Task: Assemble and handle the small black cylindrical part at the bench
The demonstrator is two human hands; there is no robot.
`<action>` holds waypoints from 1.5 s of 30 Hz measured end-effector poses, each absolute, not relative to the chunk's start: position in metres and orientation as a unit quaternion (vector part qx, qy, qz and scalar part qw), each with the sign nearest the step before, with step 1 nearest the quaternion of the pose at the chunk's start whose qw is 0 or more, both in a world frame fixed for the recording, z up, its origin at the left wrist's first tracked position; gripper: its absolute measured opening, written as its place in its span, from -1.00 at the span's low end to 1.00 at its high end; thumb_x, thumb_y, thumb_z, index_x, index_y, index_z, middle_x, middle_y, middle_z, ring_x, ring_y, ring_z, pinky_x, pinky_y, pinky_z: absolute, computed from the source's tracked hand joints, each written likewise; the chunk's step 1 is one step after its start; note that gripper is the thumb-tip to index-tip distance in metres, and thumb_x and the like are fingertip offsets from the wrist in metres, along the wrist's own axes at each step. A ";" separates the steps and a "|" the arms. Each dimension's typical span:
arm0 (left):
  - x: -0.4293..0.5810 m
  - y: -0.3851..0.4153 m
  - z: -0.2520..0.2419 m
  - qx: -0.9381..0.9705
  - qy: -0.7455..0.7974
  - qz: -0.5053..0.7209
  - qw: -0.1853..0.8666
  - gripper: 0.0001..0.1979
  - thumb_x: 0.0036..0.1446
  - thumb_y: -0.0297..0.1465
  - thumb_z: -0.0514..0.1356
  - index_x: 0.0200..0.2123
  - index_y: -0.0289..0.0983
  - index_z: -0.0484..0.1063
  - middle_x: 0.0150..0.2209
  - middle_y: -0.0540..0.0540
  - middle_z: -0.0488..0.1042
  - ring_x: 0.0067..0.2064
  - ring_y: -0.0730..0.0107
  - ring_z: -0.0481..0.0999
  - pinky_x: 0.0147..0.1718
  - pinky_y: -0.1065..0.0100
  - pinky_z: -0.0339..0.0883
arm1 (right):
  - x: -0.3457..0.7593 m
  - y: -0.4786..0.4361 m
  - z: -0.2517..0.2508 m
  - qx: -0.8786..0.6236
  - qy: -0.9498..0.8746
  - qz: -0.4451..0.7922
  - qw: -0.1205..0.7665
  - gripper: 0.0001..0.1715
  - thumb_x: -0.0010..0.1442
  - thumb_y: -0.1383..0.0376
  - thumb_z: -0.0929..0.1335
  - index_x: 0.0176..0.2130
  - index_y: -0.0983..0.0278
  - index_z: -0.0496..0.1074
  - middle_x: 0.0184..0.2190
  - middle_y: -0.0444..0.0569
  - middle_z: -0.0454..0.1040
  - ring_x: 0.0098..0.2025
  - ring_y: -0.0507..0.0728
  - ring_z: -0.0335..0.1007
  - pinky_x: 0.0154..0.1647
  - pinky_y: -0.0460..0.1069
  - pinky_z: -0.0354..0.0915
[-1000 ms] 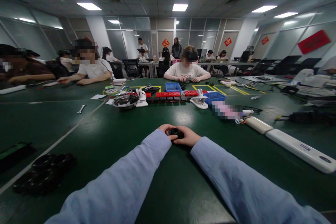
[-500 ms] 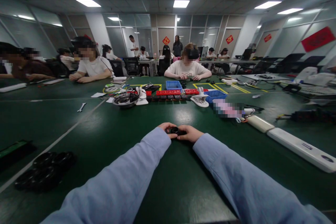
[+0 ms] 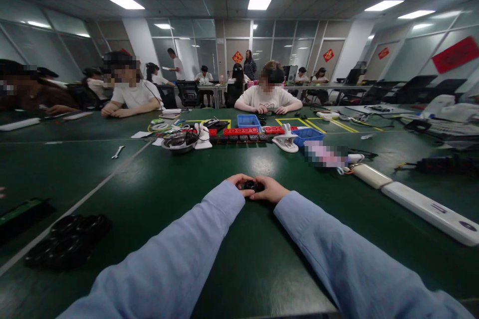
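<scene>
Between my two hands is a small black ring-shaped part (image 3: 250,186), partly covered by fingers. My left hand (image 3: 240,182) grips it from the left, thumb in front and fingers curled behind. From the right, my right hand (image 3: 270,189) holds the same part with thumb and fingers closed round its edge. Both hands are low over the green table (image 3: 258,259). Several similar-looking larger black rings (image 3: 65,244) lie in a cluster at the left, well away from my hands.
A row of red boxes (image 3: 245,132) stands ahead, with blue bins (image 3: 307,136) and white clamps (image 3: 285,140) nearby. A wrench (image 3: 118,152) lies left, near a metal bowl (image 3: 179,142). A long white device (image 3: 430,212) lies right. Co-workers sit across the table.
My hands stay almost in place, with a slight shift of the fingers round the black part. Another person's fingertips have appeared at the left edge. A standing person far back has moved left.
</scene>
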State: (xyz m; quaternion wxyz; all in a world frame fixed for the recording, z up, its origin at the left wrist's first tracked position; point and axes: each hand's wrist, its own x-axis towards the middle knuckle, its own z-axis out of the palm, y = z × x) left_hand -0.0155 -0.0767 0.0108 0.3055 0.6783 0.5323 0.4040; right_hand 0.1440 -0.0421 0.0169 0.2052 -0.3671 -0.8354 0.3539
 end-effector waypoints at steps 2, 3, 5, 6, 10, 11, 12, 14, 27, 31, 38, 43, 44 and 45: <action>-0.014 -0.076 0.008 0.671 0.550 0.408 0.285 -0.60 -0.32 -0.33 0.27 -0.29 -0.28 0.37 -0.45 -0.02 0.36 -0.54 0.57 0.17 -0.56 0.47 0.07 | 0.139 -0.046 0.017 -0.405 -0.838 0.303 0.207 -0.58 -0.26 0.15 0.39 -0.39 0.32 0.27 -0.49 -0.14 0.33 -0.45 0.01 0.21 -0.47 -0.11 0.09; -0.012 -0.076 0.007 0.665 0.564 0.411 0.267 -0.59 -0.33 -0.32 0.27 -0.30 -0.28 0.36 -0.44 -0.03 0.36 -0.53 0.55 0.20 -0.55 0.46 0.09 | 0.135 -0.050 0.018 -0.432 -0.837 0.267 0.205 -0.59 -0.24 0.13 0.38 -0.39 0.31 0.26 -0.49 -0.12 0.33 -0.45 0.02 0.21 -0.48 -0.11 0.07; -0.010 -0.076 0.007 0.650 0.591 0.421 0.225 -0.60 -0.35 -0.31 0.28 -0.33 -0.29 0.36 -0.41 -0.06 0.36 -0.46 0.48 0.27 -0.50 0.43 0.14 | 0.128 -0.058 0.021 -0.489 -0.829 0.186 0.198 -0.62 -0.17 0.11 0.33 -0.38 0.31 0.26 -0.46 -0.04 0.33 -0.42 0.06 0.22 -0.47 -0.08 0.06; -0.009 -0.077 0.007 0.646 0.599 0.424 0.210 -0.61 -0.35 -0.31 0.28 -0.34 -0.30 0.36 -0.40 -0.07 0.35 -0.42 0.45 0.30 -0.46 0.41 0.16 | 0.124 -0.062 0.022 -0.513 -0.824 0.150 0.192 -0.64 -0.13 0.11 0.31 -0.37 0.32 0.26 -0.44 0.00 0.34 -0.40 0.08 0.23 -0.45 -0.07 0.06; -0.009 -0.078 0.010 0.652 0.593 0.425 0.204 -0.61 -0.34 -0.34 0.27 -0.33 -0.31 0.35 -0.37 -0.09 0.35 -0.38 0.43 0.32 -0.44 0.42 0.17 | 0.119 -0.071 0.028 -0.526 -0.824 0.106 0.183 -0.63 -0.08 0.12 0.27 -0.30 0.33 0.27 -0.34 0.08 0.33 -0.29 0.14 0.24 -0.35 -0.02 0.09; -0.010 -0.079 0.011 0.658 0.586 0.422 0.213 -0.61 -0.34 -0.34 0.27 -0.32 -0.31 0.36 -0.38 -0.08 0.35 -0.41 0.46 0.31 -0.47 0.43 0.16 | 0.121 -0.070 0.027 -0.505 -0.832 0.123 0.191 -0.59 -0.09 0.12 0.28 -0.27 0.32 0.27 -0.31 0.06 0.33 -0.27 0.14 0.24 -0.33 -0.02 0.10; -0.011 -0.079 0.011 0.664 0.577 0.418 0.225 -0.61 -0.33 -0.34 0.26 -0.31 -0.30 0.36 -0.39 -0.06 0.36 -0.44 0.49 0.29 -0.50 0.45 0.14 | 0.124 -0.067 0.027 -0.475 -0.843 0.148 0.202 -0.55 -0.12 0.12 0.31 -0.23 0.31 0.27 -0.28 0.04 0.33 -0.25 0.13 0.23 -0.30 -0.02 0.10; -0.014 -0.079 0.012 0.675 0.557 0.410 0.258 -0.62 -0.31 -0.34 0.25 -0.30 -0.28 0.36 -0.42 -0.04 0.36 -0.53 0.57 0.21 -0.56 0.48 0.09 | 0.131 -0.060 0.025 -0.401 -0.864 0.217 0.214 -0.49 -0.17 0.16 0.35 -0.19 0.29 0.27 -0.26 -0.01 0.33 -0.23 0.11 0.23 -0.27 -0.03 0.12; -0.021 -0.073 0.012 0.679 0.520 0.400 0.329 -0.58 -0.36 -0.39 0.28 -0.29 -0.31 0.38 -0.43 -0.03 0.38 -0.60 0.66 0.09 -0.61 0.51 0.03 | 0.146 -0.043 0.028 -0.290 -0.848 0.412 0.164 -0.69 -0.14 0.31 0.34 -0.31 0.39 0.32 -0.49 -0.12 0.32 -0.44 0.00 0.22 -0.41 -0.09 0.16; -0.021 -0.073 0.011 0.681 0.521 0.394 0.331 -0.58 -0.36 -0.38 0.28 -0.29 -0.32 0.38 -0.44 -0.03 0.38 -0.61 0.66 0.08 -0.62 0.51 0.03 | 0.145 -0.043 0.027 -0.300 -0.846 0.408 0.167 -0.69 -0.13 0.31 0.33 -0.31 0.40 0.32 -0.51 -0.13 0.30 -0.47 -0.02 0.19 -0.45 -0.11 0.14; -0.019 -0.073 0.010 0.684 0.521 0.400 0.318 -0.59 -0.34 -0.38 0.27 -0.29 -0.32 0.37 -0.49 0.01 0.36 -0.61 0.66 0.06 -0.63 0.52 0.00 | 0.144 -0.042 0.025 -0.301 -0.843 0.410 0.174 -0.70 -0.14 0.29 0.34 -0.33 0.39 0.32 -0.53 -0.15 0.27 -0.50 -0.04 0.15 -0.49 -0.13 0.11; -0.020 -0.074 0.012 0.691 0.521 0.391 0.312 -0.58 -0.34 -0.35 0.27 -0.29 -0.30 0.37 -0.53 0.03 0.33 -0.61 0.65 0.06 -0.63 0.52 0.00 | 0.145 -0.041 0.023 -0.312 -0.847 0.394 0.174 -0.69 -0.15 0.27 0.34 -0.34 0.38 0.31 -0.53 -0.15 0.26 -0.49 -0.04 0.14 -0.49 -0.13 0.09; -0.020 -0.075 0.012 0.693 0.522 0.389 0.311 -0.59 -0.33 -0.34 0.27 -0.29 -0.30 0.37 -0.54 0.03 0.32 -0.61 0.65 0.07 -0.63 0.52 0.00 | 0.145 -0.040 0.023 -0.313 -0.848 0.390 0.174 -0.68 -0.15 0.27 0.34 -0.33 0.38 0.31 -0.53 -0.15 0.26 -0.49 -0.03 0.15 -0.49 -0.13 0.09; -0.019 -0.076 0.013 0.695 0.522 0.385 0.310 -0.59 -0.32 -0.34 0.26 -0.28 -0.29 0.37 -0.53 0.03 0.32 -0.61 0.64 0.07 -0.63 0.52 0.00 | 0.145 -0.040 0.023 -0.314 -0.850 0.386 0.173 -0.68 -0.15 0.27 0.34 -0.33 0.38 0.30 -0.52 -0.15 0.26 -0.49 -0.03 0.15 -0.49 -0.13 0.09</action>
